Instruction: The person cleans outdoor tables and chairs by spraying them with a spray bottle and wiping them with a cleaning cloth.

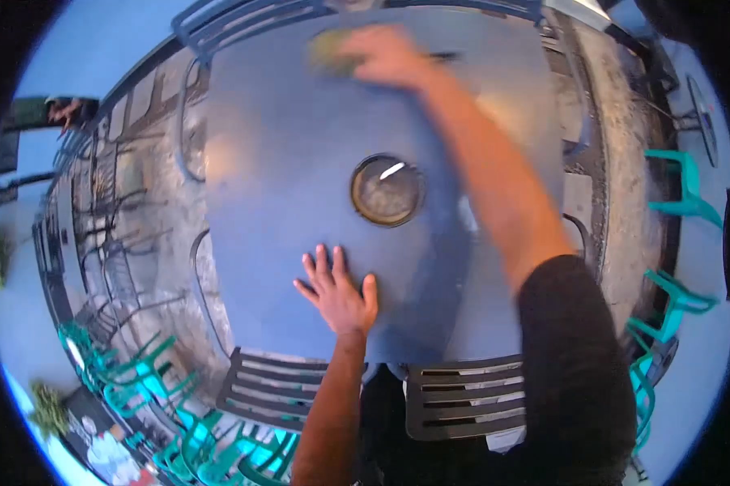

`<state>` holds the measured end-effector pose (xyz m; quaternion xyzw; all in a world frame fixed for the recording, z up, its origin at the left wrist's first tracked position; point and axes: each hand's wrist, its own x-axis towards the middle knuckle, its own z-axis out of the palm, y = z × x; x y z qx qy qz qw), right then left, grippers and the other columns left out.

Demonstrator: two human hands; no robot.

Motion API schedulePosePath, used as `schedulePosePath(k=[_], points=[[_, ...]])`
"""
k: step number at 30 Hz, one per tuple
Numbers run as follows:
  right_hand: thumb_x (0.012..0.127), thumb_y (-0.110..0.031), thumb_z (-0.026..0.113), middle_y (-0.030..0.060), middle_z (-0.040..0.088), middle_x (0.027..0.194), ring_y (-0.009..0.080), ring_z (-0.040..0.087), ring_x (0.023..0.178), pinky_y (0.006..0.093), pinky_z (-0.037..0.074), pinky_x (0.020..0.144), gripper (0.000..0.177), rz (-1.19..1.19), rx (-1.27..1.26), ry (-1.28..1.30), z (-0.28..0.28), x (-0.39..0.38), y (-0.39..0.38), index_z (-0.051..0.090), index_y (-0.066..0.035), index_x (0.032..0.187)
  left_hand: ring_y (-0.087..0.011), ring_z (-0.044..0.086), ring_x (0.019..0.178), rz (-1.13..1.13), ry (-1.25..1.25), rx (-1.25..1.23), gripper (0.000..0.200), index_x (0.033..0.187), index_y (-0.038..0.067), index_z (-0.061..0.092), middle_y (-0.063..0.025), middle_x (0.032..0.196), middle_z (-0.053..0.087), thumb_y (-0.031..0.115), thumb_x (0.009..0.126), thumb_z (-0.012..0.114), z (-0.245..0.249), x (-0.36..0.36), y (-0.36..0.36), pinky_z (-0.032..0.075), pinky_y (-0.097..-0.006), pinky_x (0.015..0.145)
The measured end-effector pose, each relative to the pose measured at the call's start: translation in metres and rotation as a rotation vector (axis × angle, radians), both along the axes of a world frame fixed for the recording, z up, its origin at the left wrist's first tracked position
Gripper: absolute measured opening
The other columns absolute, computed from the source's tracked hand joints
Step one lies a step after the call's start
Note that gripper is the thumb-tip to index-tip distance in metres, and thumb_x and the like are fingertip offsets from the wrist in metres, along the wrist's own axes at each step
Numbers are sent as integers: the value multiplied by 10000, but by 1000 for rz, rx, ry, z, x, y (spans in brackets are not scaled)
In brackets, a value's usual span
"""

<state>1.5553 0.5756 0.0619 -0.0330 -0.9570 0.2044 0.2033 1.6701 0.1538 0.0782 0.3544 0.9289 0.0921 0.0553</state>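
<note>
Looks like a light, squishy yellow-green sponge or cloth (327, 53) near the table's (272, 138) far edge — I'd palm it from above — right hand (381, 57) on it, grip too blurry to call, left hand (340, 300) spread flat.

Olive-green cloth (327, 53); blue-grey tabletop (272, 138); plain black sleeve (575, 348); teal chairs (689, 178)

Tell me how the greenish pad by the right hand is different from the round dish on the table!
The greenish pad looks yellowish green, while the round dish has a dark rim. The greenish pad is at the right hand, near the table's far edge; the round dish sits nearer the middle, with neither hand on it. The greenish pad looks blurry, but the round dish looks clear. Both are at the same table.
</note>
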Motion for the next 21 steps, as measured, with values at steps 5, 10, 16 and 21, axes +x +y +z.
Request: schedulePosePath(k=[5, 10, 16, 21], points=[[924, -298, 480, 62, 391, 1538, 298, 336, 1429, 486, 317, 1134, 568, -728, 385, -273, -40, 201, 140, 405, -184, 1475, -406, 162, 1479, 10, -24, 1, 723, 1457, 67, 430, -167, 1556, 313, 491, 881, 539, 4, -2, -1, 26, -686, 1135], [939, -283, 487, 102, 327, 1574, 361, 250, 1467, 555, 197, 1174, 591, -668, 47, -119, -17, 303, 21, 374, -189, 1511, -406, 151, 1480, 1, -49, 24, 746, 1458, 70, 426, -160, 1554, 314, 512, 870, 555, 10, -2, -2, 34, -712, 1120], [860, -206, 568, 147, 237, 1614, 407, 144, 1494, 608, 86, 1178, 724, -694, 91, -361, 14, 341, -211, 318, -147, 1537, -403, 140, 1483, 4, -103, 122, 779, 1452, 76, 431, -155, 1557, 303, 565, 861, 567, 16, -4, -11, 24, -716, 1120], [747, -171, 682, 205, 291, 1567, 460, 166, 1470, 655, 114, 1149, 804, -573, -93, -446, 36, 286, -415, 381, -107, 1490, -390, 133, 1489, -32, -146, 253, 737, 1428, 90, 462, -159, 1562, 295, 563, 874, 572, 25, -8, -24, 20, -712, 1121]])
